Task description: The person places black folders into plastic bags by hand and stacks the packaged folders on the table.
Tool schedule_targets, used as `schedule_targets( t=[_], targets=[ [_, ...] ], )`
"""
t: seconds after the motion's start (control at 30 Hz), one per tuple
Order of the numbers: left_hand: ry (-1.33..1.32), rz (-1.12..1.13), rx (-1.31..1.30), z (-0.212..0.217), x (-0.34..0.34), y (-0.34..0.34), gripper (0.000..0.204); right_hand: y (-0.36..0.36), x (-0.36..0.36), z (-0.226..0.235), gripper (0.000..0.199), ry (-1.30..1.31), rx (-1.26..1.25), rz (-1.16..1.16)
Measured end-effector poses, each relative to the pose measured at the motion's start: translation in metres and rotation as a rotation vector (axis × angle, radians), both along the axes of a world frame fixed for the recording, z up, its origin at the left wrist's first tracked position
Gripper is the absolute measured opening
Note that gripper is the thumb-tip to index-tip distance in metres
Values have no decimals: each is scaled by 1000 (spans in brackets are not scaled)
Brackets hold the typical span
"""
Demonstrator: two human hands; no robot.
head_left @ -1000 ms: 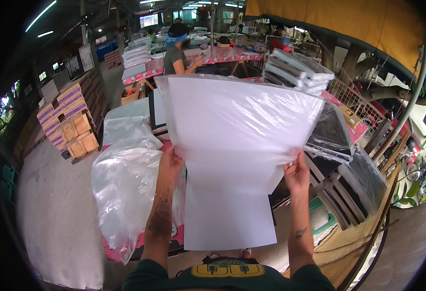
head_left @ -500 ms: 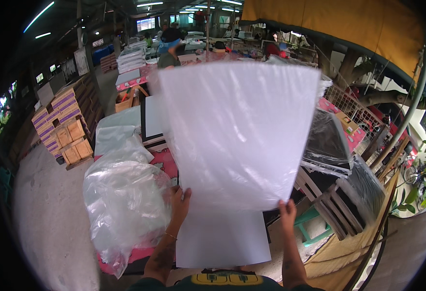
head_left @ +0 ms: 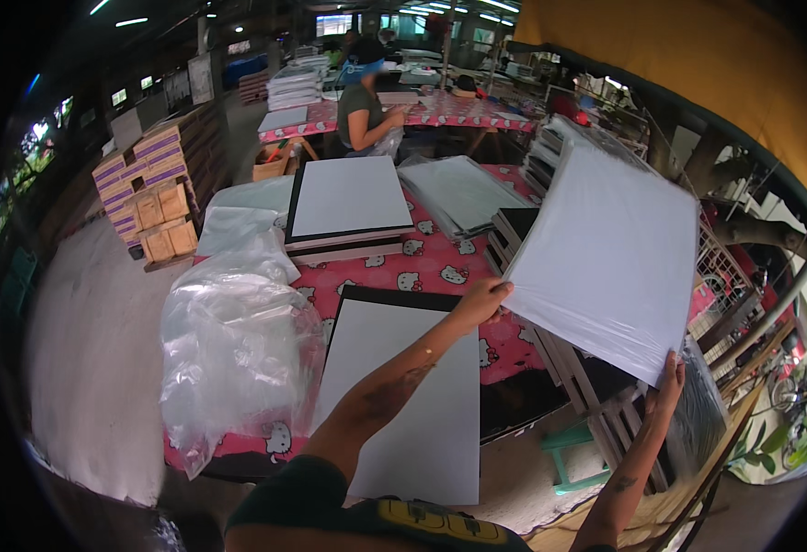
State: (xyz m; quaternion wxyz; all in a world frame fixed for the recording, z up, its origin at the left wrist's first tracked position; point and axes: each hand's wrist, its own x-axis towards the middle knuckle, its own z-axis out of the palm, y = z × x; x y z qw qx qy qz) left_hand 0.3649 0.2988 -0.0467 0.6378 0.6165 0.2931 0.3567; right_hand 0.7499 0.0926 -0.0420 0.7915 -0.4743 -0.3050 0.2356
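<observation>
Up at the right I hold a large white rectangular panel wrapped in clear plastic [head_left: 606,248]. My left hand [head_left: 486,302] is closed on its lower left corner, and my right hand [head_left: 667,379] grips the lower right corner. Tilted, it hangs over stacked dark-edged panels [head_left: 573,373]. Below my left forearm a white sheet [head_left: 412,414] lies on a black panel [head_left: 394,296] on the pink cartoon-print tablecloth [head_left: 376,271]. A heap of clear plastic bags [head_left: 238,340] covers the table's left side.
Farther back stand a stack of black-edged panels with a white top [head_left: 348,198] and plastic-wrapped panels [head_left: 468,193]. A person [head_left: 364,101] works at another table. Cartons [head_left: 155,184] are piled at left; a green stool [head_left: 573,455] stands beneath the right side.
My hands have carried the wrapped panel from in front of me to the right. The white sheet on the black panel and the stack behind it now show more fully.
</observation>
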Motion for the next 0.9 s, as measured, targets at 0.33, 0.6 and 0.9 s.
schedule_targets(
  t=[0.33, 0.6, 0.9],
  targets=[
    [-323, 239, -321, -17, 78, 19, 17, 21, 6, -5, 53, -1302, -649, -694],
    [-264, 217, -167, -34, 32, 37, 21, 126, -152, -8, 53, -1745, -457, -267],
    [989, 1210, 845, -115, -355, -107, 56, 117, -193, -29, 48, -1584, -307, -301]
  ],
)
